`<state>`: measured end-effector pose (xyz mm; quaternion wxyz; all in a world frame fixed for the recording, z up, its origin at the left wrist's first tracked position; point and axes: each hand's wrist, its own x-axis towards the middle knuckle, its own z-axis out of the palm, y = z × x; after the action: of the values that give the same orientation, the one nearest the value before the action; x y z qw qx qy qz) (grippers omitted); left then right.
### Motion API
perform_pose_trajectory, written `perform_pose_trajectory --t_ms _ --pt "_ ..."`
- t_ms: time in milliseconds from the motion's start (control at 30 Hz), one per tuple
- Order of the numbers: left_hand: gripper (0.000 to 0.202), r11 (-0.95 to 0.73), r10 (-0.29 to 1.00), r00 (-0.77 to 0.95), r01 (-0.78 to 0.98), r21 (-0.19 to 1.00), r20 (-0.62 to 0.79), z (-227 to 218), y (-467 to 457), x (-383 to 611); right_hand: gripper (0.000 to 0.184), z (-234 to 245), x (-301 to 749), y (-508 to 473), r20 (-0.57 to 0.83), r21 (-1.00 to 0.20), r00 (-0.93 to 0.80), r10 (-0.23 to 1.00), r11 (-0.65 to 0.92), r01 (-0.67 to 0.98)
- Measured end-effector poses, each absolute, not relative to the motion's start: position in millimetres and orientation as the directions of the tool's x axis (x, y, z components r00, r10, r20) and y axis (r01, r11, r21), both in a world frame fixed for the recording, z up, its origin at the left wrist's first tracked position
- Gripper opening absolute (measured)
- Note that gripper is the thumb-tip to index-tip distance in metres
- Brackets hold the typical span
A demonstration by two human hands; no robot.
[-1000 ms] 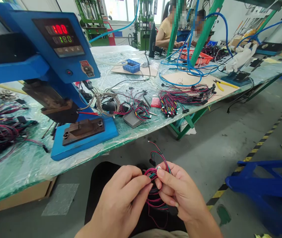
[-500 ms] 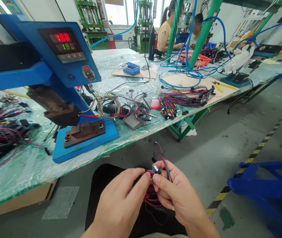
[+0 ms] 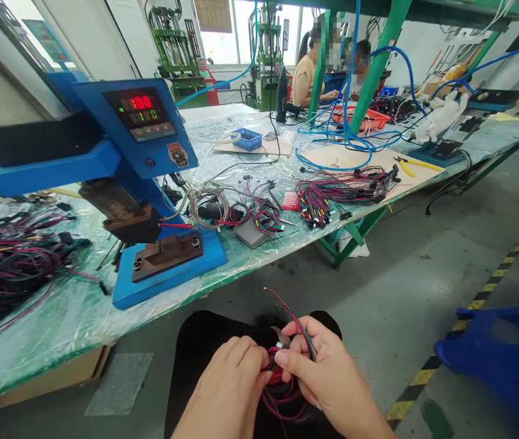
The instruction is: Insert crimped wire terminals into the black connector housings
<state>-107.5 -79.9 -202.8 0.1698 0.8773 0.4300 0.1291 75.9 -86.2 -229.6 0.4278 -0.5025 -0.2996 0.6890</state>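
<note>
Both hands work low in front of me, over my dark-trousered lap. My left hand (image 3: 229, 387) has its fingers curled and pinched on a bundle of red, green and black wires (image 3: 287, 390). My right hand (image 3: 326, 372) is also closed, pinching the same wire bundle near a small connector at its fingertips. A few thin wire ends (image 3: 287, 308) stick up and away from the hands toward the table.
A blue press machine (image 3: 117, 158) with a red digital display stands on the plastic-covered green table (image 3: 49, 305). Wire harness piles lie at left (image 3: 8, 256) and centre-right (image 3: 337, 189). Two people sit at the far end (image 3: 314, 67). A blue frame (image 3: 501, 353) stands on the floor at right.
The view has tilted up and shifted, so my hands sit lower in the picture. Both hands stay pinched on the wire bundle, fingers drawn closer together.
</note>
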Motion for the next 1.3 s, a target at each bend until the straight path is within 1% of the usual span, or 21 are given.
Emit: perform_pose_trajectory --t_ms 67,133,233,300,367,433,500,533,600,667,700,767,867,933,967,1033,1100,1133,1167,1233,1300 --pt "0.019 -0.530 0.797 0.604 0.682 0.503 0.021 -199.6 -82.8 -114.2 0.042 -233.9 77.4 -87.3 -0.448 -0.819 -0.133 0.884 -0.465 -0.335" --pt "0.019 -0.473 0.787 0.617 0.614 0.632 -0.011 -197.1 -84.9 -118.7 0.047 -236.3 78.7 -87.3 -0.457 -0.778 -0.129 0.880 -0.466 -0.422" --pt "0.020 -0.301 0.849 0.528 0.524 0.796 -0.027 -198.2 -84.9 -118.1 0.050 -235.8 78.2 -86.3 -0.457 -0.706 -0.136 0.879 -0.451 -0.546" --pt "0.021 -0.189 0.895 0.442 0.493 0.849 -0.058 -201.8 -82.4 -114.4 0.047 -234.5 75.5 -85.9 -0.435 -0.690 -0.131 0.891 -0.423 -0.588" --pt "0.019 -0.190 0.907 0.419 0.491 0.850 -0.039 -205.7 -79.0 -110.7 0.043 -233.7 72.0 -85.8 -0.402 -0.709 -0.104 0.910 -0.381 -0.594" --pt "0.015 -0.309 0.898 0.437 0.550 0.776 0.047 -208.2 -76.2 -108.1 0.042 -232.7 68.8 -85.6 -0.382 -0.741 -0.079 0.921 -0.356 -0.568" --pt "0.012 -0.441 0.874 0.463 0.635 0.634 0.145 -209.1 -75.2 -106.2 0.044 -230.0 66.2 -85.8 -0.384 -0.769 -0.071 0.921 -0.361 -0.528" --pt "0.013 -0.497 0.856 0.484 0.676 0.544 0.181 -209.0 -75.6 -105.1 0.046 -227.8 65.1 -86.2 -0.394 -0.779 -0.073 0.916 -0.375 -0.502" --pt "0.021 -0.584 0.812 0.536 0.747 0.319 0.233 -208.5 -77.7 -101.8 0.048 -222.5 62.5 -88.3 -0.418 -0.795 -0.063 0.906 -0.398 -0.458" --pt "0.029 -0.622 0.770 0.583 0.776 0.104 0.258 -207.6 -80.7 -97.0 0.050 -218.1 59.7 -91.3 -0.424 -0.801 -0.040 0.905 -0.396 -0.449" --pt "0.031 -0.625 0.758 0.599 0.781 0.025 0.257 -206.9 -81.9 -94.6 0.050 -217.1 58.5 -92.8 -0.420 -0.798 -0.035 0.907 -0.387 -0.461" --pt "0.033 -0.617 0.754 0.610 0.785 -0.059 0.243 -204.9 -83.3 -90.9 0.048 -218.7 57.8 -94.4 -0.408 -0.770 -0.037 0.912 -0.366 -0.523" --pt "0.036 -0.648 0.729 0.653 0.755 -0.098 0.207 -202.1 -83.1 -91.8 0.042 -227.2 62.0 -91.6 -0.442 -0.649 -0.036 0.896 -0.347 -0.677" --pt "0.031 -0.686 0.707 0.677 0.727 -0.034 0.205 -202.2 -83.3 -96.5 0.039 -233.4 67.1 -87.2 -0.470 -0.554 -0.039 0.882 -0.329 -0.765" --pt "0.027 -0.696 0.707 0.673 0.716 0.048 0.216 -202.9 -83.9 -99.2 0.038 -235.8 69.4 -85.1 -0.478 -0.528 -0.038 0.878 -0.322 -0.786" --pt "0.019 -0.645 0.764 0.598 0.695 0.318 0.243 -205.1 -85.8 -104.0 0.038 -238.7 72.6 -82.1 -0.472 -0.528 -0.039 0.881 -0.317 -0.788" --pt "0.012 -0.466 0.872 0.440 0.618 0.633 0.213 -206.5 -87.2 -106.6 0.036 -239.4 73.3 -81.5 -0.455 -0.556 -0.057 0.888 -0.334 -0.761" --pt "0.009 -0.335 0.925 0.348 0.555 0.762 0.153 -206.5 -87.1 -106.9 0.035 -239.1 72.8 -81.9 -0.443 -0.569 -0.073 0.894 -0.343 -0.747" --pt "0.009 -0.196 0.963 0.259 0.479 0.855 0.075 -206.0 -86.2 -106.9 0.034 -238.4 71.9 -82.6 -0.428 -0.581 -0.088 0.899 -0.349 -0.735" --pt "0.017 0.058 0.988 0.118 0.305 0.951 -0.098 -203.8 -82.2 -106.6 0.033 -236.8 69.2 -84.3 -0.404 -0.603 -0.082 0.911 -0.333 -0.725" --pt "0.020 0.228 0.971 0.044 0.114 0.967 -0.234 -201.4 -76.8 -107.5 0.032 -235.6 66.2 -85.5 -0.395 -0.612 -0.051 0.917 -0.304 -0.730"
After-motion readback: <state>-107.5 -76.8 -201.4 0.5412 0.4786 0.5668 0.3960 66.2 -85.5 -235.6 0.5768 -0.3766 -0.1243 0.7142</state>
